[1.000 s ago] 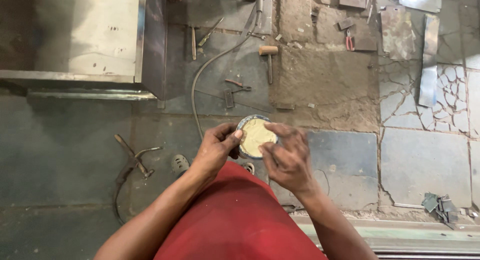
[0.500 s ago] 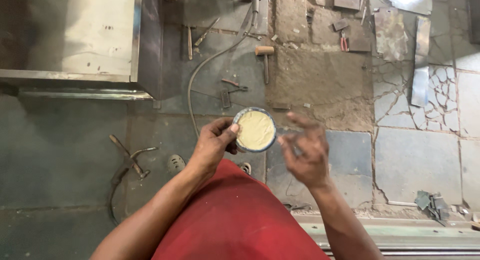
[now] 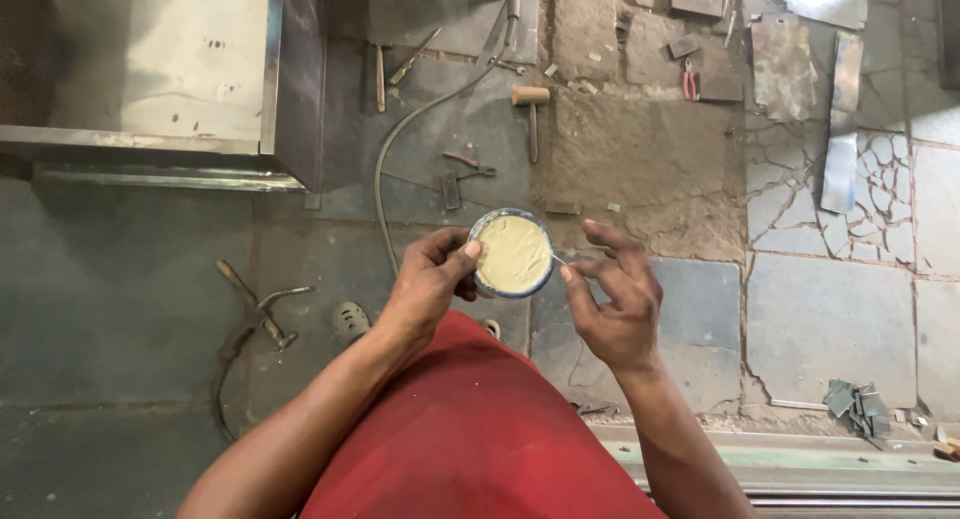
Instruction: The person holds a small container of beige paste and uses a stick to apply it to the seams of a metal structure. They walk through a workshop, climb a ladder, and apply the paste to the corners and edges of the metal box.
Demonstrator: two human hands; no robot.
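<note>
My left hand [image 3: 428,279] holds a small round tin [image 3: 512,254] by its left rim, tilted up so its pale yellow paste faces me. My right hand [image 3: 612,297] hovers just right of the tin, thumb and forefinger pinched near its rim on what looks like a thin sliver, the other fingers spread. Whether that sliver is a stick or a thread is too small to tell. Both forearms reach out over my red clothing [image 3: 470,429].
A steel box [image 3: 150,69] stands at the upper left. Tools lie on the cracked stone floor: a mallet [image 3: 531,109], red pliers [image 3: 689,79], a curved hose [image 3: 400,149], a clamp-like tool [image 3: 255,309], sheet-metal strips [image 3: 840,129]. A metal rail [image 3: 800,469] runs along the lower right.
My right hand lifted off the tin's top and moved to its right side, uncovering the yellow paste. The left hand kept its hold and raised the tin slightly.
</note>
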